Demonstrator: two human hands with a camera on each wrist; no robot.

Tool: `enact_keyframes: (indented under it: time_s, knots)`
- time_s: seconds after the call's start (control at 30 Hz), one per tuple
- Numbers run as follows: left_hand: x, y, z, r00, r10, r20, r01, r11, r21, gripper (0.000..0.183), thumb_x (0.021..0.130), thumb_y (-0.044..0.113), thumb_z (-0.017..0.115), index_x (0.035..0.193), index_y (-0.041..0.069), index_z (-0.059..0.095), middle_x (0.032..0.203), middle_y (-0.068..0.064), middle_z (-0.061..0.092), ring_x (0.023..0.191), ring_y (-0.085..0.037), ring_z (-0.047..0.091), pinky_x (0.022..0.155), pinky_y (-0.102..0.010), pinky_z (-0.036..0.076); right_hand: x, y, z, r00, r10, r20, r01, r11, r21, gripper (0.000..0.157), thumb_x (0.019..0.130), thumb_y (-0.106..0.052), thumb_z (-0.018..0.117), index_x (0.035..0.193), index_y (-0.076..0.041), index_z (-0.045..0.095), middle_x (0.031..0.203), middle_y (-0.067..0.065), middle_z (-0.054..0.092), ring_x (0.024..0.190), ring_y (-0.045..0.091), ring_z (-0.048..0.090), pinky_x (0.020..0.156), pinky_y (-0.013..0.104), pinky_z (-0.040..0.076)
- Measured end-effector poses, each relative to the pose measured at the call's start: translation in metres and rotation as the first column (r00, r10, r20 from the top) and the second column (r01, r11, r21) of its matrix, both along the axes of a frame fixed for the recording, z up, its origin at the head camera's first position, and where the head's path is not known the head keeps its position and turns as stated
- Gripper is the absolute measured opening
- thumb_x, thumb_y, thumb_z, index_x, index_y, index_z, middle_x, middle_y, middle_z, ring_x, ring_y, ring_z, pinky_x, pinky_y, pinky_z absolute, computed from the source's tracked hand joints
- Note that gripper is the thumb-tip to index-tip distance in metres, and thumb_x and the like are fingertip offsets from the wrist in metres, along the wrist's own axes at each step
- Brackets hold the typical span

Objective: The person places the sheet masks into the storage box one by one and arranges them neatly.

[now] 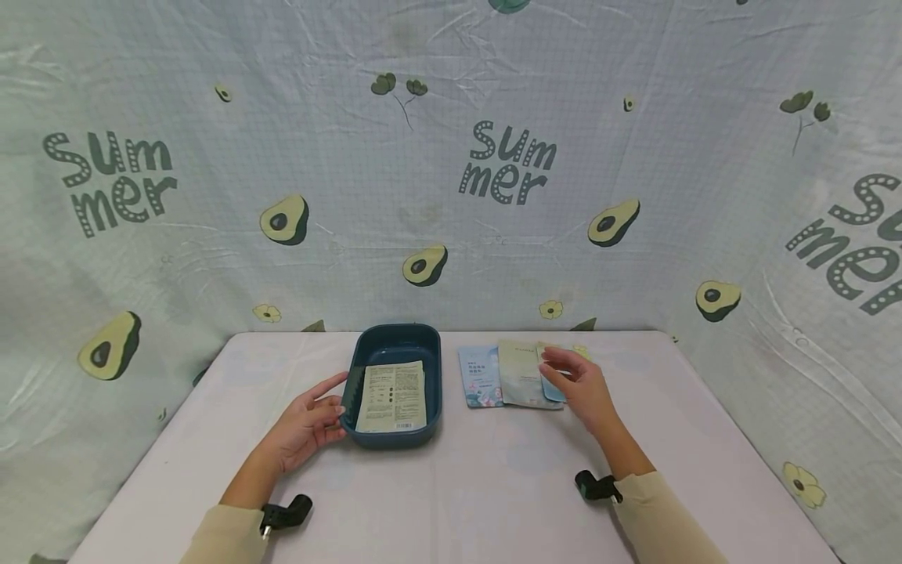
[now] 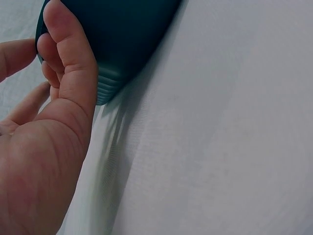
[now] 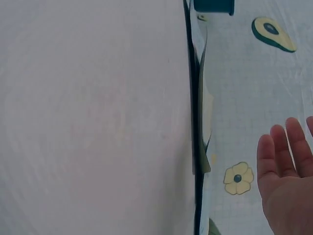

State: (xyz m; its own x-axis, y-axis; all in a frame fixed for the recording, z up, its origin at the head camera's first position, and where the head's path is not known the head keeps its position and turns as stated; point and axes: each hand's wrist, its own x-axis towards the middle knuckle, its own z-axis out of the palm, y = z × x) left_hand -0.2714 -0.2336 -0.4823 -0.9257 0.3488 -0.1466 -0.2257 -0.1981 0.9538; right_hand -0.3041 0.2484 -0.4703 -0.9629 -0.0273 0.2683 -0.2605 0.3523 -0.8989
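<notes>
A dark blue-green plastic tray [image 1: 434, 384] stands left of the table's middle. Inside it lies a pale green printed packet [image 1: 391, 398], text side up. My left hand [image 1: 310, 429] is at the tray's left side, its fingertips touching the wall and rim; the left wrist view shows the fingers [image 2: 73, 54] against the tray. Over a row of packets to the right hovers my right hand [image 1: 579, 384], fingers extended and holding nothing. Below it lie a blue packet [image 1: 482, 377], a grey-green packet [image 1: 520, 372] and a light blue packet [image 1: 553, 391], partly hidden by the hand.
A yellowish packet edge [image 1: 581, 351] shows behind the right hand. The table [image 1: 451, 501] has a pale pink cover. Directly behind its far edge hangs a white curtain [image 1: 338, 258] printed with avocados, and curtains stand at both sides.
</notes>
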Motion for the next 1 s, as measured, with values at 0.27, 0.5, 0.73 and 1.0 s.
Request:
enact_keyframes:
  time_s: [0.27, 0.5, 0.73, 1.0]
  knots:
    - [0.001, 0.001, 0.000, 1.000, 0.004, 0.001, -0.004, 1.000, 0.001, 0.073, 0.103, 0.002, 0.052, 0.165, 0.013, 0.014, 0.112, -0.002, 0.066, 0.086, -0.013, 0.068, 0.079, -0.026, 0.060, -0.011, 0.018, -0.002, 0.999, -0.035, -0.024, 0.035, 0.999, -0.001, 0.044, 0.097, -0.028, 0.071, 0.134, -0.004, 0.064, 0.139, 0.021, 0.062, 0.127, 0.030, 0.059, 0.092, 0.005, 0.046]
    - [0.001, 0.000, -0.001, 1.000, 0.016, -0.004, -0.016, 1.000, -0.013, 0.074, 0.103, 0.003, 0.053, 0.165, 0.015, 0.015, 0.113, -0.001, 0.067, 0.086, -0.013, 0.068, 0.079, -0.027, 0.060, -0.022, 0.032, 0.001, 0.996, -0.085, -0.022, 0.086, 0.996, 0.037, 0.045, 0.098, -0.028, 0.071, 0.135, -0.004, 0.063, 0.140, 0.019, 0.062, 0.130, 0.030, 0.058, 0.091, 0.003, 0.045]
    - [0.000, 0.001, -0.002, 1.000, 0.016, 0.003, -0.016, 1.000, -0.007, 0.076, 0.102, 0.004, 0.056, 0.165, 0.015, 0.014, 0.113, -0.002, 0.066, 0.084, -0.013, 0.067, 0.078, -0.027, 0.060, -0.037, 0.041, 0.003, 0.994, -0.105, 0.023, 0.103, 0.992, 0.078, 0.046, 0.099, -0.029, 0.069, 0.137, -0.005, 0.062, 0.144, 0.017, 0.059, 0.136, 0.031, 0.054, 0.109, 0.026, 0.048]
    - [0.000, 0.001, -0.001, 1.000, 0.018, 0.012, -0.018, 1.000, -0.006, 0.074, 0.102, 0.004, 0.055, 0.165, 0.016, 0.016, 0.112, -0.001, 0.065, 0.084, -0.013, 0.066, 0.078, -0.026, 0.060, -0.048, 0.045, 0.006, 0.988, -0.135, 0.075, 0.123, 0.982, 0.146, 0.048, 0.099, -0.032, 0.069, 0.139, -0.007, 0.061, 0.148, 0.016, 0.054, 0.141, 0.035, 0.046, 0.117, 0.050, 0.041]
